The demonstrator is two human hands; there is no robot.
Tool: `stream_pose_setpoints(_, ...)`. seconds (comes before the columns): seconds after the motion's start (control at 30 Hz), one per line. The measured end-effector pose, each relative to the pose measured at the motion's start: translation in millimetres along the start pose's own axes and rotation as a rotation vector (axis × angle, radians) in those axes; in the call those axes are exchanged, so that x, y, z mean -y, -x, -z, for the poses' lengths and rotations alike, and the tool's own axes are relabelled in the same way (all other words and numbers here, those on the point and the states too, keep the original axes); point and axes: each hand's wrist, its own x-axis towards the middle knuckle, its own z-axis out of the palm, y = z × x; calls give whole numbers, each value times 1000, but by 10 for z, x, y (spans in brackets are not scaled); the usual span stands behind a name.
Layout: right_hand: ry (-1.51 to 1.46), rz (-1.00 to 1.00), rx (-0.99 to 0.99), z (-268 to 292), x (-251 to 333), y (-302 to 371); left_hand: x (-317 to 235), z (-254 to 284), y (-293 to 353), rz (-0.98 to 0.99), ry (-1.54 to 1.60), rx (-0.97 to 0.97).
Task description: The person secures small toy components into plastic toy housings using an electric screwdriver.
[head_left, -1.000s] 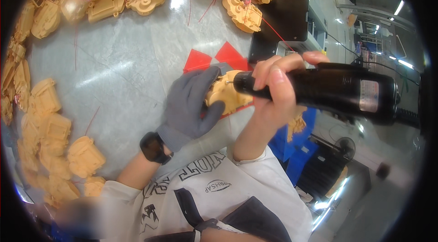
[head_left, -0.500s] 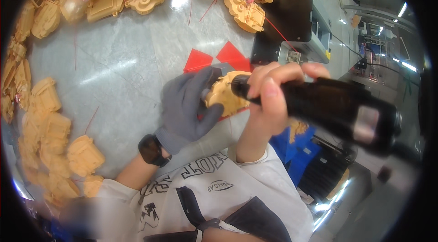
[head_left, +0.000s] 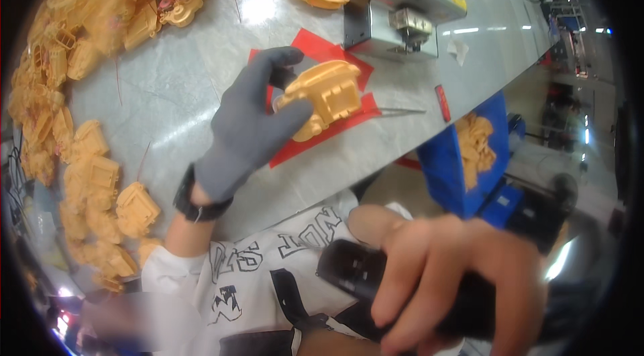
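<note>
— Although blurred and partly covered by the right hand, recognizable as what?

— As a black handheld tool, gripped in curled fingers at lower right; indistinct toward the dark rim of the view.

— And at the left hand?

— Gloved in grey, extended forward over the table; clasping a tilted yellow housing, with thumb in front and fingers partly hidden behind. Positioned above the red sheet; cannot tell whether touching.
</note>
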Motion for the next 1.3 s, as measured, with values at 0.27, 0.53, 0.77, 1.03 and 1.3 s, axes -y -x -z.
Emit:
stream_pose_setpoints(0.27,-445,-231,319,-254,76,16,34,248,610,-504,-46,-275)
stream_pose_setpoints(0.53,-494,-280,361,-161,-132,42,551,1289,1480,-92,-275,-914)
stream_pose_setpoints(0.77,-716,-372,479,-181,-337,21,619,1846,1954,17,-1162,-1248)
stream_pose_setpoints(1.03,-977,-421,667,-472,-435,-117,1940,4125,1621,632,-1256,-745)
stream_pose_setpoints(1.3,-1055,-261,-143,-705,-131,133,1262,3261,1079,540,-1090,-1059)
